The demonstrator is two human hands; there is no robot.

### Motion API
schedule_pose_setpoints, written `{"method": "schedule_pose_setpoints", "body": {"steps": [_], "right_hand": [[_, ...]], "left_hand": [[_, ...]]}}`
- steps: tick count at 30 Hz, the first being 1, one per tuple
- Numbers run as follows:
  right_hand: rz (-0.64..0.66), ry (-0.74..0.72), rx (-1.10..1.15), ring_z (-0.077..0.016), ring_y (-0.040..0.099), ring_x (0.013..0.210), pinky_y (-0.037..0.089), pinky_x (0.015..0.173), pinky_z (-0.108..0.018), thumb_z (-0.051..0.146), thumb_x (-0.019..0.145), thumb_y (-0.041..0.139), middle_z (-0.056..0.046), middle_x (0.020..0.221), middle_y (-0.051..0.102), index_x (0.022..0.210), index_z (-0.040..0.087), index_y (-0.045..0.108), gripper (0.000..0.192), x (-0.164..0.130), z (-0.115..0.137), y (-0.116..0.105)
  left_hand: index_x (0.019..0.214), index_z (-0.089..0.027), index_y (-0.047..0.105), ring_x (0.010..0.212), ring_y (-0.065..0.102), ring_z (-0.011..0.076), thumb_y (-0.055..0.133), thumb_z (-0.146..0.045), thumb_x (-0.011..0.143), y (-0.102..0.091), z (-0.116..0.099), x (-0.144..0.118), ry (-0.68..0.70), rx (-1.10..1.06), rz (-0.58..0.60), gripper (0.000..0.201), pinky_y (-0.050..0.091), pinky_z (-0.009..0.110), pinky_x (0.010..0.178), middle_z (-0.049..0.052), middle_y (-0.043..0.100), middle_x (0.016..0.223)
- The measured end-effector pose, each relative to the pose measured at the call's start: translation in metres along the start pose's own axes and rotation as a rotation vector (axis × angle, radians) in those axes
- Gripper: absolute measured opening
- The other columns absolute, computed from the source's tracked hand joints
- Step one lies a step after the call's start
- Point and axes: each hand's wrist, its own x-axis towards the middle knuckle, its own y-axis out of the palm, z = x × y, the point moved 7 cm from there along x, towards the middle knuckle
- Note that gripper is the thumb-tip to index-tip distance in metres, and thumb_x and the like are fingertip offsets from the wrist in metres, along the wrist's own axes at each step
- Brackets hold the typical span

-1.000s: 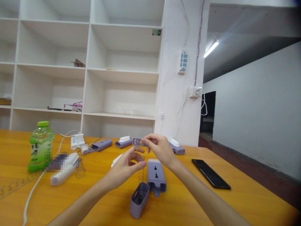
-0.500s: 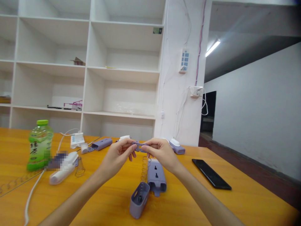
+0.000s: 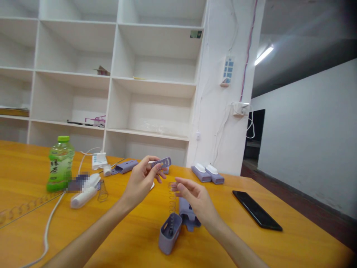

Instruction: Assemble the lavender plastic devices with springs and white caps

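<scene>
Nearest, a purple shell (image 3: 169,233) lying open on the orange table (image 3: 292,238), spring (image 3: 172,201) standing up from it. Just above, right hand (image 3: 195,201) open, fingers loose, holding nothing. Left hand (image 3: 141,181) pinching a small purple plate (image 3: 162,163). Farther left, green bottle (image 3: 60,163) with green writing, too blurry to read. Black phone (image 3: 256,213) at right.

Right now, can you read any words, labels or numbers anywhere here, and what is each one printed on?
"绿茶": large characters on the label of the green bottle, only roughly legible.
Smaller print on that label: too small to read.
Green sticker on the shelf edge: too blurred to read.
Power strip on the white pillar: markings too small to read.
Small purple plate held in the left hand: no readable text.
Black phone: screen dark, no text.
</scene>
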Motion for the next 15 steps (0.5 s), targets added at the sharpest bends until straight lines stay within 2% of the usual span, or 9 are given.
{"method": "schedule_pose_setpoints", "body": {"steps": [4, 8, 12, 15], "right_hand": [[0.090, 0.037, 0.112, -0.0239, 0.071, 0.092, 0.054, 0.088, -0.040, 0.051, 0.080, 0.077, -0.011, 0.100, 0.075, 0.113, 0.015, 0.069, 0.049, -0.006, -0.007, 0.026], [0.098, 0.033, 0.088, -0.0174, 0.068, 0.078, 0.055, 0.076, -0.031, 0.049, 0.084, 0.073, -0.006, 0.086, 0.072, 0.112, 0.016, 0.069, 0.044, -0.016, 0.004, 0.041], [0.008, -0.031, -0.141, -0.0107, 0.057, 0.057, 0.046, 0.055, -0.022, 0.051, 0.089, 0.066, 0.001, 0.073, 0.062, 0.106, 0.018, 0.069, 0.038, -0.021, 0.028, 0.030], [0.007, -0.018, -0.365, -0.0107, 0.052, 0.054, 0.040, 0.050, -0.022, 0.049, 0.092, 0.062, 0.003, 0.069, 0.058, 0.107, 0.020, 0.069, 0.033, -0.024, 0.040, 0.013]], "left_hand": [[0.111, -0.013, 0.057, 0.068, 0.072, 0.0189, 0.060, -0.036, 0.095, 0.004, 0.000, -0.005, -0.004, 0.011, 0.032, 0.028, 0.057, 0.028, 0.058, 0.010, 0.075, 0.091], [0.108, -0.014, 0.059, 0.067, 0.071, 0.0173, 0.061, -0.035, 0.094, 0.010, 0.001, -0.009, -0.016, -0.010, 0.048, 0.026, 0.057, 0.027, 0.057, 0.010, 0.074, 0.094], [0.098, -0.015, 0.056, 0.069, 0.072, 0.0173, 0.062, -0.036, 0.094, 0.023, 0.009, -0.013, -0.084, -0.079, 0.085, 0.022, 0.056, 0.026, 0.057, 0.010, 0.075, 0.094], [0.090, -0.017, 0.049, 0.069, 0.073, 0.0189, 0.064, -0.041, 0.092, 0.032, 0.025, -0.024, -0.206, -0.141, 0.095, 0.028, 0.055, 0.026, 0.056, 0.010, 0.075, 0.094]]}}
